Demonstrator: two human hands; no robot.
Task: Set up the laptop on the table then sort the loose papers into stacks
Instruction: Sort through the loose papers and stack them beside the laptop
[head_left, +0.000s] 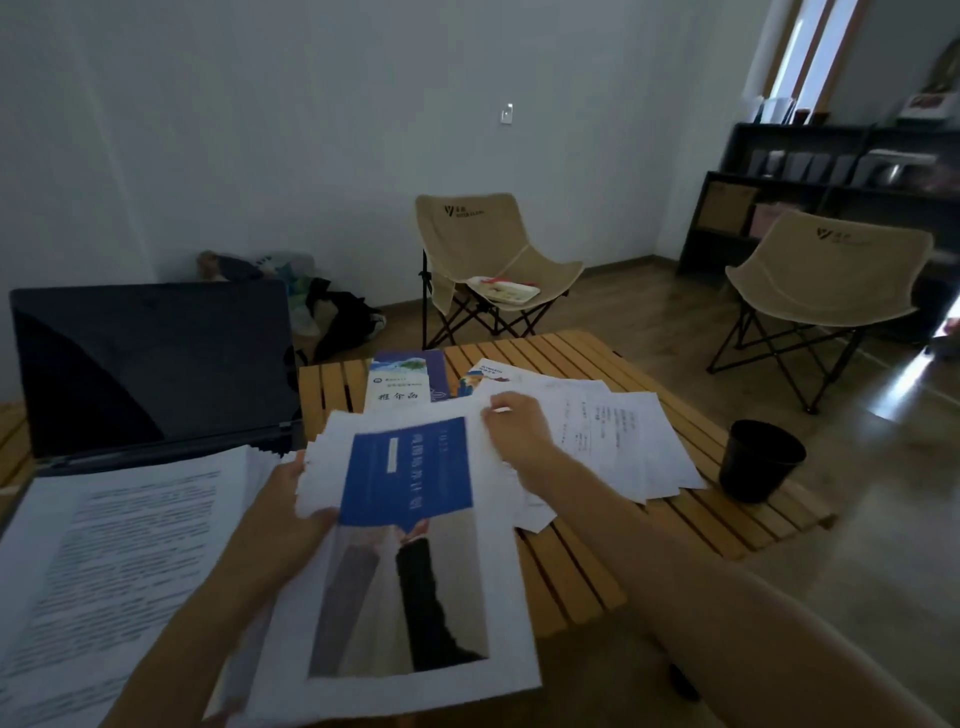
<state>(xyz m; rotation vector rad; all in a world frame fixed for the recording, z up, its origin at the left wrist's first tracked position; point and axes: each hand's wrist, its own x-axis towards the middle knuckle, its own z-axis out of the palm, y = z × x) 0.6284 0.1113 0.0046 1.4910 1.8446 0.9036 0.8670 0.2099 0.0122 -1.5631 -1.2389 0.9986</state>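
Wooden slatted table (571, 561) | open laptop (150, 364) far left | left hand (306, 499) grips blue-cover paper sheaf (405, 519) | right hand (514, 431) pinches its top-right edge | loose papers (623, 436) just beyond

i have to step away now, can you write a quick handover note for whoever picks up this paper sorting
Left hand grips a sheaf of papers topped by the blue cover sheet.
Right hand pinches that sheaf's far edge with its fingers.
Laptop stands open at the table's left end, screen dark: setup looks done.
Text pages lie over its keyboard area; loose sheets fan out on the right; brochures at the far edge.
Left: sort everything into stacks.
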